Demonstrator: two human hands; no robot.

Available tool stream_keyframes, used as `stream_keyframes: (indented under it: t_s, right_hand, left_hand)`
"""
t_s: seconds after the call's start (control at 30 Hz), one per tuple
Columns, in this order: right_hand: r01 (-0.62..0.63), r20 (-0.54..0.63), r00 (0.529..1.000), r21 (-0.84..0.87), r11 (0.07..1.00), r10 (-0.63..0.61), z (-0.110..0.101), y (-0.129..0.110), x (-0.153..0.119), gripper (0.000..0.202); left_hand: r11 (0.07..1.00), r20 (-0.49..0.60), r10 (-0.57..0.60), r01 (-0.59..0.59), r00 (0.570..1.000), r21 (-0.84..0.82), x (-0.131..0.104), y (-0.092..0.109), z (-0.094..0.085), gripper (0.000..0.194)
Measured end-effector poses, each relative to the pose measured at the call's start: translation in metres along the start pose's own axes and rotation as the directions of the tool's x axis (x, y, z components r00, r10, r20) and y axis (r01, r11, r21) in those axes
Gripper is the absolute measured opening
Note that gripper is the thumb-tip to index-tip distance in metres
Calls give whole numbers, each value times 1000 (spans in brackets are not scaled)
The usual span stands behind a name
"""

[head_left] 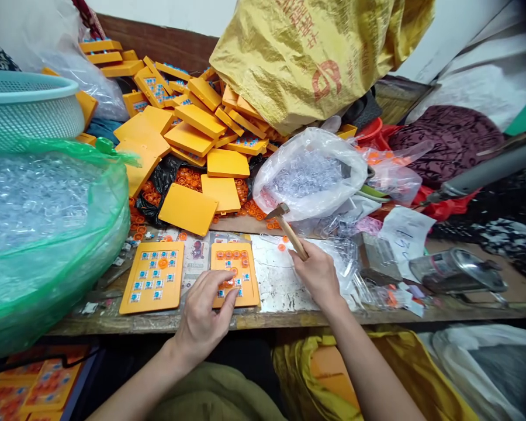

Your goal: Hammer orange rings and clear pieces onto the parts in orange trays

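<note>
My right hand point(318, 272) is wrapped around the wooden handle of a small hammer point(293, 234), whose metal head points up and away over the worktop. My left hand point(208, 310) rests on the right-hand yellow plastic panel point(249, 292), thumb and fingers bent around a small orange ring point(229, 282) on it. Orange rings cover a row of fittings at this panel's top, and blue-centred fittings show lower down. Beside it on the left lies another yellow panel point(131, 298) with rows of blue-centred fittings and one orange ring point(162, 264). My left fingers partly hide the nearer panel's lower left.
Yellow panels point(188, 207) are heaped at the back over orange rings point(188, 178). A white bag point(265, 181) and a green bag point(114, 234) hold clear pieces. A metal plate point(276, 292) lies under the hammer. A clear jar point(453, 272) lies at right.
</note>
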State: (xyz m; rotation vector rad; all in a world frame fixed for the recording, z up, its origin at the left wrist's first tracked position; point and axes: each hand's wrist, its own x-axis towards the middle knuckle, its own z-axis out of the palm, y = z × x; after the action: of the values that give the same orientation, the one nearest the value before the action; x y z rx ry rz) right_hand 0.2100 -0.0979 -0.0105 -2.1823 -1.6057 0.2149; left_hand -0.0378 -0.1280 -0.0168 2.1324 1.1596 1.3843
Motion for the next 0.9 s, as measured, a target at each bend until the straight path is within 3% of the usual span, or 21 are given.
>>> stream_keyframes:
  t_s: [0.2,0.37,0.53,0.7,0.9]
  right_hand:
    - [21,53,998,68,997,-24,12,-3,14,10]
    - [-2,68,998,163,987,-9,11,-13,16,11]
    - [-69,118,993,399,915,24,3,-33,-22,15]
    - [-165,165,983,600,783,81,22,-70,-69,26]
    - [-208,153,978,656,726,142,36,-85,-73,21]
  left_hand:
    - [999,42,12,-10,999,-33,-4,-1,11,26]
    - [1000,38,6,-6,999,-16,-5,-2,7,27]
    - [1000,22,13,-13,1000,-2,-6,-1,11,31]
    - [999,44,10,-11,999,34,-10,-4,24,42]
    - [994,116,-97,89,989,70,-11,-17,22,47]
